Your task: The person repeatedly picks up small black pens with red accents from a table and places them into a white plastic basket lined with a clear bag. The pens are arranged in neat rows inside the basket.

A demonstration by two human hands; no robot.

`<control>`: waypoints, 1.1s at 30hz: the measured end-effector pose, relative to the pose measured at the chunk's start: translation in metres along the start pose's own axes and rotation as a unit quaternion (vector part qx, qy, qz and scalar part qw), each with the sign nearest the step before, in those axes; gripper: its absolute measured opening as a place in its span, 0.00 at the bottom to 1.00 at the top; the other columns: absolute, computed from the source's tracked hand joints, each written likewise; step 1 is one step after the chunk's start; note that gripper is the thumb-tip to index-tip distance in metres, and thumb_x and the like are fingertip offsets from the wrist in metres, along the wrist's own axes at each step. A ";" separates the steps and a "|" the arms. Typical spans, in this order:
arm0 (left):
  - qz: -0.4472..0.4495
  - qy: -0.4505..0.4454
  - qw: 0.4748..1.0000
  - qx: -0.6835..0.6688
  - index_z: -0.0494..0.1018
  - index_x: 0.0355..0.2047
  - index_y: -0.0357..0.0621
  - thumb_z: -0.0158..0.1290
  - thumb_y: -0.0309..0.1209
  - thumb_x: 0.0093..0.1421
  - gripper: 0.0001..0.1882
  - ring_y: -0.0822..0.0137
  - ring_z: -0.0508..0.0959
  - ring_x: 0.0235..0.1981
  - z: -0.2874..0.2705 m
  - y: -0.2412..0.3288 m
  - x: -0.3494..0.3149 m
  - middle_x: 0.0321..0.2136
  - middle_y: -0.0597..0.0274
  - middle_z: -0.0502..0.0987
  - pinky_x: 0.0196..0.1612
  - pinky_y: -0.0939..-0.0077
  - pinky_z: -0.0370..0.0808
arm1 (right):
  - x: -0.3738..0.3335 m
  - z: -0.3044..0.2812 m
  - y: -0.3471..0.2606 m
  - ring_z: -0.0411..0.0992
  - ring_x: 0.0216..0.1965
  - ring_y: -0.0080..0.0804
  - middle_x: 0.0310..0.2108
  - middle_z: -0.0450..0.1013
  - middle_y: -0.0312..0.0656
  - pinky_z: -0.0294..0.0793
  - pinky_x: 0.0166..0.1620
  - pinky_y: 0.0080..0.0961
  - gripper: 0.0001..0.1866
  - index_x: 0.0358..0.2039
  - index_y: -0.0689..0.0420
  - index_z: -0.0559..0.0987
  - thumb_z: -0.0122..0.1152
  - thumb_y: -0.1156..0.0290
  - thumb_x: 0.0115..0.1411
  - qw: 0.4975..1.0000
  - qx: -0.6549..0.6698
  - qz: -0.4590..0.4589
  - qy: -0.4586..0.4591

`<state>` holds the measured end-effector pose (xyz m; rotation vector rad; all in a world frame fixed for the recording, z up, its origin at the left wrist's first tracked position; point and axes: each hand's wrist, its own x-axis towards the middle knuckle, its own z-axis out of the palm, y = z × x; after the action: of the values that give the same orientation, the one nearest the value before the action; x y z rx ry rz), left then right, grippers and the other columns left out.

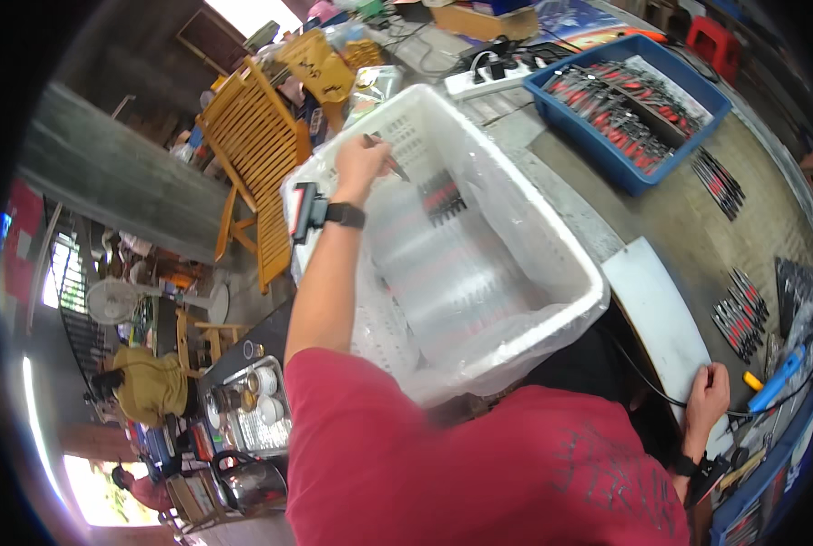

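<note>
My left hand [361, 166] reaches into a white plastic basket [575, 296] lined with clear plastic. Its fingers are closed on a slim, dark, pointed tool [397, 168], whose exact kind I cannot make out. Just right of that tool, a row of red and black tools [440, 197] lies on clear plastic sheeting [443, 273] inside the basket. More red shapes show faintly beneath the sheeting. At the lower right, my right hand [709, 393] rests by the edge of a white board [661, 300], its fingers curled. Whatever it holds, if anything, is hidden.
A blue tray [639, 182] full of red and black tools stands at the far right. Bundles of similar tools [741, 314] lie on the workbench [771, 218]. A white power strip [488, 80] sits behind the basket; a folding wooden chair [256, 155] stands left.
</note>
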<state>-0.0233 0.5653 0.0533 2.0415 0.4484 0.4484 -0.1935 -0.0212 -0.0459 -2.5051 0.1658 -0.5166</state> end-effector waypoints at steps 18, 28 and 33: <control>-0.275 0.306 0.853 -0.321 0.68 0.25 0.28 0.49 0.21 0.50 0.05 0.62 0.73 0.25 0.059 -0.162 0.008 0.25 0.52 0.70 0.27 0.70 0.76 | -0.001 0.001 0.008 0.61 0.25 0.43 0.23 0.62 0.48 0.62 0.30 0.33 0.08 0.26 0.65 0.67 0.52 0.74 0.56 0.999 -0.031 0.013 -0.020; -0.237 0.215 0.945 -0.072 0.71 0.23 0.32 0.49 0.26 0.54 0.08 0.63 0.72 0.18 0.096 -0.234 -0.007 0.19 0.56 0.70 0.23 0.73 0.71 | -0.001 0.002 0.010 0.61 0.25 0.42 0.23 0.62 0.48 0.62 0.30 0.32 0.08 0.26 0.66 0.67 0.51 0.73 0.57 0.999 -0.034 0.016 -0.024; -0.300 0.209 0.928 0.075 0.75 0.25 0.31 0.54 0.33 0.52 0.13 0.52 0.77 0.23 0.100 -0.216 -0.016 0.21 0.46 0.76 0.27 0.65 0.72 | -0.002 0.002 0.011 0.60 0.25 0.41 0.23 0.62 0.48 0.62 0.30 0.31 0.08 0.26 0.66 0.67 0.51 0.74 0.57 0.999 -0.024 0.021 -0.028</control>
<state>-0.0168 0.5858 -0.1845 1.8189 1.3556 0.4729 -0.1942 -0.0289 -0.0539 -2.5534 0.2101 -0.4310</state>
